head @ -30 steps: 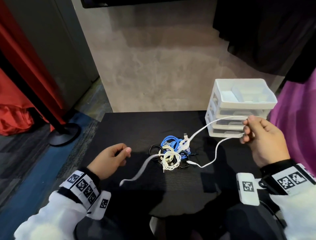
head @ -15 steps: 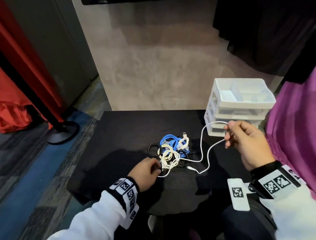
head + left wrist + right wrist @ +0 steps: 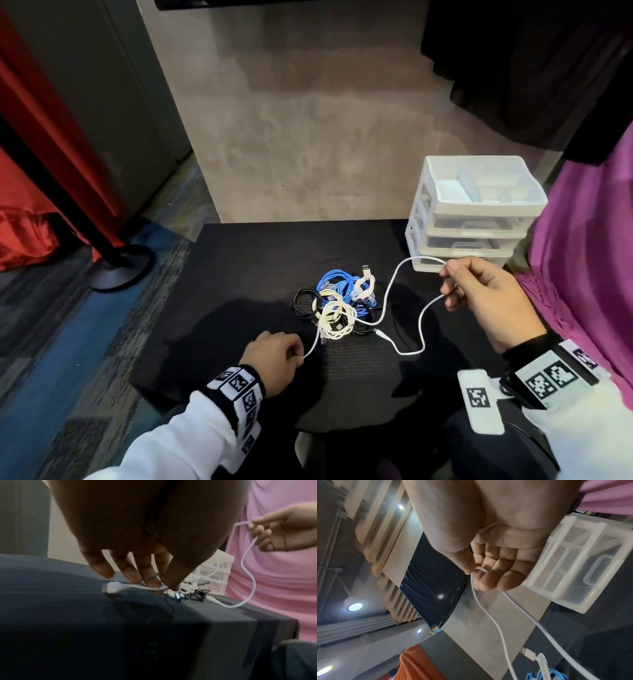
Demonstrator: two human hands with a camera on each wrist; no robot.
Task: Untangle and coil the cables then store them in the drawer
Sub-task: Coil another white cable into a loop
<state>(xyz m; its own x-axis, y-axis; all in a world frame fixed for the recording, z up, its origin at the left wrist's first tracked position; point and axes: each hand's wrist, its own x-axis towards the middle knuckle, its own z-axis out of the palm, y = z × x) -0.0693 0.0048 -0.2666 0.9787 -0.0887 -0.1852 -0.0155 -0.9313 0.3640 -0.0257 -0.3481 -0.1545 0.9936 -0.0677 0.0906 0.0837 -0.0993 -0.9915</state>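
A tangle of blue, cream and black cables [image 3: 337,305] lies mid-table on the black cloth. A thin white cable [image 3: 388,301] loops out of it. My right hand [image 3: 479,298] is raised in front of the drawer unit and grips a bend of that white cable [image 3: 479,595] in its curled fingers. My left hand [image 3: 274,356] sits low on the cloth just left of the tangle and pinches the white cable near its plug end [image 3: 114,587]. The white plastic drawer unit [image 3: 472,212] stands at the table's back right, its drawers closed.
The black-covered table [image 3: 239,274] ends at a beige wall behind. A black stand base [image 3: 120,263] and red cloth [image 3: 24,236] are on the floor to the left. Pink fabric [image 3: 589,257] hangs close on the right, beside the drawers.
My left hand went from the table's left edge in to the tangle and took hold of the white cable's end. My right hand dropped slightly, slackening the white cable.
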